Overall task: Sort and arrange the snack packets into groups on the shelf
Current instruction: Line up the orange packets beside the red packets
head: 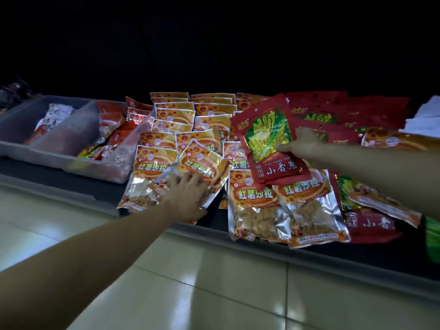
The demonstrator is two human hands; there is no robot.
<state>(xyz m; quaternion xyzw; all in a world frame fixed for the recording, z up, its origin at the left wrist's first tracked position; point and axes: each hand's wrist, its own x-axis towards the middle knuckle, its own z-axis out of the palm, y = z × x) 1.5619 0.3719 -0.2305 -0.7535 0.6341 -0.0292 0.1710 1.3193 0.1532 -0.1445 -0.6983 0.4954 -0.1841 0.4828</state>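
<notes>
Though its far rim blurs into dim light, the red-and-green snack packet [269,139] is plainly raised over the shelf [357,256], pinched at its right edge by the right grip [303,145], thumb on the front and fingers hidden behind the foil. Beyond that grip, red packets [345,108] sink into dark, their print unreadable. The left grip [188,195] lies flat, fingers spread straight, on a tilted orange chip packet [202,163]. Left of it stands a clear divided bin [59,148] of blurred sachets.
</notes>
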